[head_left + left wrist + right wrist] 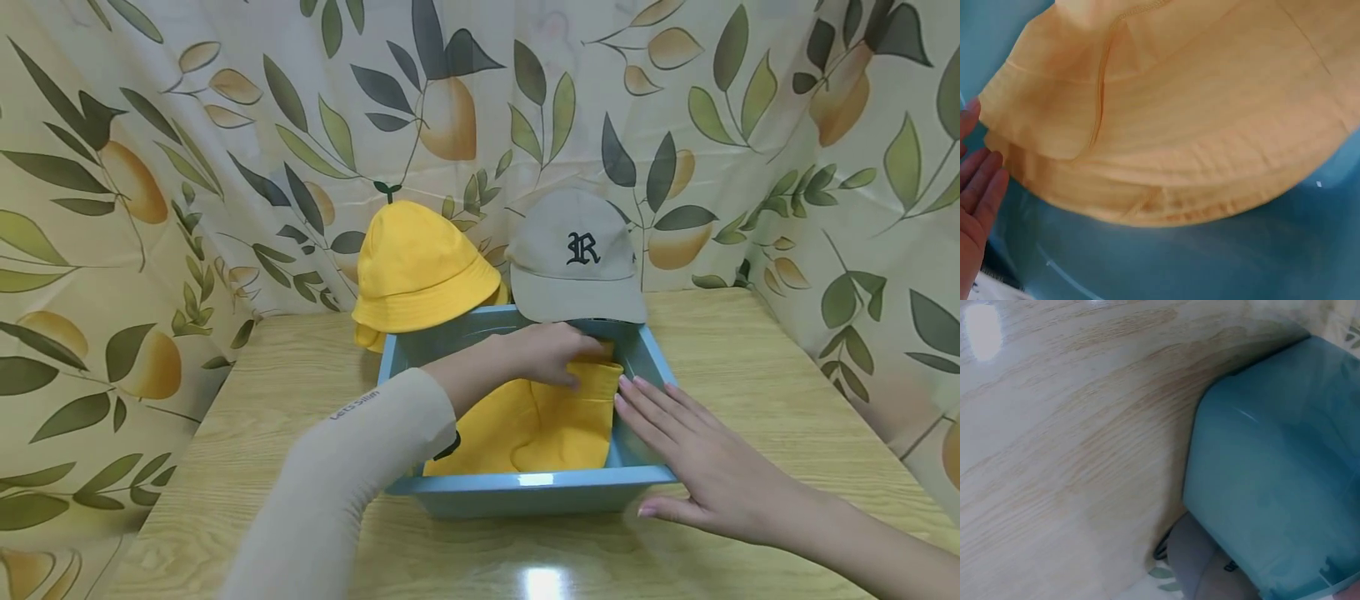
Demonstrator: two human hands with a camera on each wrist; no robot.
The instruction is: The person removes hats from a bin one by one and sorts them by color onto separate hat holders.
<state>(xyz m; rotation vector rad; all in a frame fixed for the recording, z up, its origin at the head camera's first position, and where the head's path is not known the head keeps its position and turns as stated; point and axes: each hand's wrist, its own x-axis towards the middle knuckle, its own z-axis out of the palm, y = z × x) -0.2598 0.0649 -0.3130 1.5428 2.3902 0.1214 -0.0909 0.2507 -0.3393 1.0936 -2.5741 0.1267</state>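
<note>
A yellow cloth hat (566, 425) lies folded inside a light blue plastic bin (615, 477). My left hand (551, 354) reaches over the bin's left side to the hat's far right edge. In the left wrist view, the thumb and nearly straight fingers (985, 194) are at the brim's corner, apart from each other, and the stitched brim (1210, 150) spreads across the bin floor. My right hand (697, 458) rests on the bin's right rim with its fingers straight. Only a sliver of it shows in the right wrist view, beside the bin's outer wall (1260, 462).
Behind the bin's back left corner sits a yellow bucket hat (420, 267) with a green sprout on top. A grey cap (577, 250) with a black letter R stands at the back rim. The wooden table (300, 400) is bordered by a leaf-and-fruit patterned curtain (300, 108).
</note>
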